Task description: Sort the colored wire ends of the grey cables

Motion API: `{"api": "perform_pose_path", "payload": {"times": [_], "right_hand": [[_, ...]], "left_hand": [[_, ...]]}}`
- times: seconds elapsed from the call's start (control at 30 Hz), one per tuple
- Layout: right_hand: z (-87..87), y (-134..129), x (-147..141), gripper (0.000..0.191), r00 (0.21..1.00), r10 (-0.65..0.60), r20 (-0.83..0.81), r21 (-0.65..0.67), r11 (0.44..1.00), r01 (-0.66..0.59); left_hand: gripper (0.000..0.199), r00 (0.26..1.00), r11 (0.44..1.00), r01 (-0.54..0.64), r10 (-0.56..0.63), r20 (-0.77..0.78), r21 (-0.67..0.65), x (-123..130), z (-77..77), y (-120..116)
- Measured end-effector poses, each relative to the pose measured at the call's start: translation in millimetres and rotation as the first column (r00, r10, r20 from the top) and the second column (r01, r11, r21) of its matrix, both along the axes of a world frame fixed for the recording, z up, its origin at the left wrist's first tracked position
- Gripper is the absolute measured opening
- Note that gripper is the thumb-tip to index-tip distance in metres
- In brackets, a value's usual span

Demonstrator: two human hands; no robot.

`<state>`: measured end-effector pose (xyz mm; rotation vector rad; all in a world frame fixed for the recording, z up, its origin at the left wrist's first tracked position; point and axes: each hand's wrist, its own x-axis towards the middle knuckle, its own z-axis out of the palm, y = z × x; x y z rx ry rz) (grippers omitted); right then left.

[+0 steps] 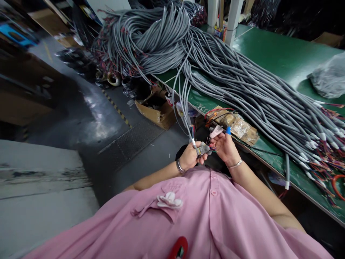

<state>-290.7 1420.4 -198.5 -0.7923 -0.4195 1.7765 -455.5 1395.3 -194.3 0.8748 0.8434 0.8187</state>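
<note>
My left hand [191, 155], with grey covers on its fingers, is closed round the end of a grey cable [185, 124] below my chest. Beside it, a fan of coloured wires [192, 131] sticks up from a white-banded cable end. My right hand [225, 146] is just to the right, palm turned up, with a blue cover on one fingertip and a pale cover on another. Its curled fingers meet thin dark and reddish wires [212, 146] that run from the left hand. The exact pinch is small and partly hidden.
A large heap of grey cables [242, 79] lies along the green table [269, 46], with stripped ends at the right. Near the table edge sits a taped brown block [239, 127]. An open cardboard box [157, 109] stands on the floor. Red handles [180, 246] show at my front.
</note>
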Motion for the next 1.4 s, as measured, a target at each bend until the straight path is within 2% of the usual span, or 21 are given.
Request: {"api": "perform_pose_path", "payload": {"times": [0.1, 0.2, 0.3, 0.4, 0.53, 0.7, 0.83, 1.03, 1.1, 1.27, 1.4], "right_hand": [[4.2, -2, 1, 0.047, 1.0, 0.026, 0.017, 0.009, 1.0, -0.026], [4.5, -3, -1, 0.037, 0.997, -0.008, 0.072, 0.057, 0.998, 0.004], [1.7, -2, -3, 0.038, 0.99, -0.077, 0.122, 0.095, 0.993, 0.066], [-0.9, 0, -4, 0.039, 0.984, -0.116, 0.133, 0.075, 0.991, 0.107], [-0.4, 4, -6, 0.035, 0.984, -0.139, 0.107, 0.016, 0.99, 0.138], [1.6, 6, -11, 0.037, 0.976, -0.194, 0.101, 0.055, 0.98, 0.189], [-0.5, 4, -11, 0.04, 0.98, -0.177, 0.094, 0.042, 0.984, 0.174], [0.9, 0, -1, 0.056, 0.999, 0.004, 0.049, -0.018, 1.0, -0.003], [3.4, 0, 1, 0.055, 0.998, 0.031, 0.052, -0.016, 0.999, -0.031], [6.1, 1, -1, 0.033, 0.994, -0.036, 0.107, 0.055, 0.998, 0.03], [0.0, 1, -2, 0.036, 0.976, -0.114, 0.187, 0.117, 0.989, 0.093]], "left_hand": [[0.035, 0.999, 0.999, -0.033, 0.033, -0.006, 0.003, 0, 1.0, -5], [0.036, 0.998, 0.998, -0.067, 0.067, -0.008, 0.003, 3, 4.6, -5], [0.038, 0.996, 0.996, -0.087, 0.087, 0.0, -0.011, 5, 9.9, -2], [0.038, 0.994, 0.994, -0.11, 0.11, 0.007, -0.011, 6, 12.8, 1], [0.036, 0.993, 0.993, -0.119, 0.119, 0.013, -0.001, 8, 9.8, 4], [0.036, 0.993, 0.993, -0.114, 0.114, 0.004, -0.001, 11, 2.5, 4], [0.037, 0.994, 0.994, -0.109, 0.109, -0.012, 0.0, 11, 1.5, 4], [0.038, 0.994, 0.994, -0.11, 0.11, 0.009, 0.006, 6, 6.9, -4], [0.037, 0.992, 0.992, -0.128, 0.128, 0.021, 0.012, 6, 8.5, -7], [0.033, 0.981, 0.984, -0.177, 0.176, 0.084, 0.007, 9, 11.6, -6], [0.03, 0.973, 0.98, -0.2, 0.198, 0.117, 0.006, 13, 11.8, -3]]}}
